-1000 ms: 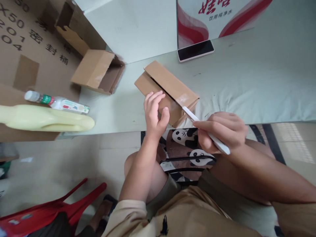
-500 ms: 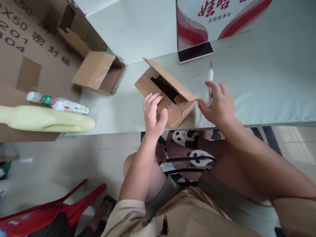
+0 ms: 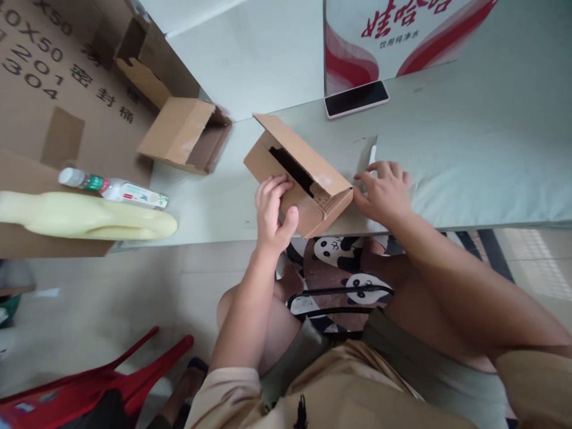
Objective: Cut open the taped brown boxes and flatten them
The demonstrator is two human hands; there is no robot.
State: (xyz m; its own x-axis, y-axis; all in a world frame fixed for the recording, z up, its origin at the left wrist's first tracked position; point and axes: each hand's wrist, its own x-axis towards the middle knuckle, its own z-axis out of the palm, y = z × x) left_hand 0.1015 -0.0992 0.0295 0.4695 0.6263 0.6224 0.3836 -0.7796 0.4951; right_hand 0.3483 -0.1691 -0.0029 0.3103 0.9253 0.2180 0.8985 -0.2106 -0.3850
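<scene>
A small cardboard box (image 3: pixel 297 179) lies on the pale green table (image 3: pixel 469 155) near its front edge, its top flaps slit apart with a dark gap between them. My left hand (image 3: pixel 270 211) grips the box's near flap, fingers on top and thumb against the side. My right hand (image 3: pixel 384 190) lies flat to the right of the box, fingers spread, its index fingertip at the box's right corner. Under that hand lies a white utility knife (image 3: pixel 372 154), only its far tip showing.
A second open cardboard box (image 3: pixel 185 134) sits at the left. A phone (image 3: pixel 356 98) lies before a red and white carton (image 3: pixel 393 36). A water bottle (image 3: pixel 114 190) and a yellow plastic jug (image 3: pixel 84 214) rest on a large printed carton (image 3: pixel 44 89). A red chair (image 3: pixel 89 387) stands lower left.
My right hand drew the knife out of the box's seam and laid it on the table, then settled flat on it. The flaps sprang apart. My left hand stayed on the box.
</scene>
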